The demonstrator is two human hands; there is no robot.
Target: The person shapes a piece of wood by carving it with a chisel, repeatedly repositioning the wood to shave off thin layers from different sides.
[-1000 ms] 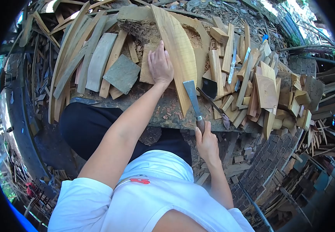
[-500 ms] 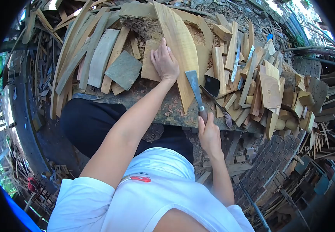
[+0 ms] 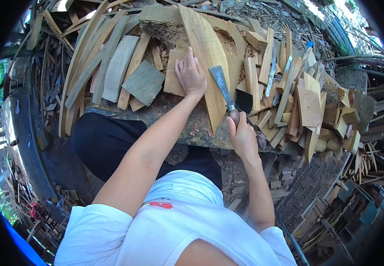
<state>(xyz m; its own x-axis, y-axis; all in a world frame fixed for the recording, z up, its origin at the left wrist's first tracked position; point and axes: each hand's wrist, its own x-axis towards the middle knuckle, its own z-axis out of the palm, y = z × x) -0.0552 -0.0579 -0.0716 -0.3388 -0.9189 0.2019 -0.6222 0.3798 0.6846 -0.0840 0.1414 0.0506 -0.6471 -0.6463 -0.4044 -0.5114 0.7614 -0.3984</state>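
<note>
A pale, leaf-shaped wooden board (image 3: 206, 42) leans with its pointed lower end toward me. My left hand (image 3: 190, 76) is closed at the board's left edge, beside a flat wooden block (image 3: 172, 82). The wooden handle of a square-tipped chopping knife (image 3: 221, 84) is wrapped in my right hand (image 3: 244, 136). Its dark blade widens toward the tip and overlaps the right side of the board in this view. Below the board's point, reddish wood chips (image 3: 196, 126) lie on the thick work surface (image 3: 156, 119).
Long curved strips (image 3: 85, 57) and a grey square piece (image 3: 143, 83) lie to the left. On the right is a dense pile of wood offcuts (image 3: 309, 106). A black object (image 3: 244, 101) sits just right of the knife. Bricks (image 3: 309, 193) are stacked below right.
The knife and my right hand have moved slightly, the blade tip shifting up and left over the board. My left hand keeps its place on the board.
</note>
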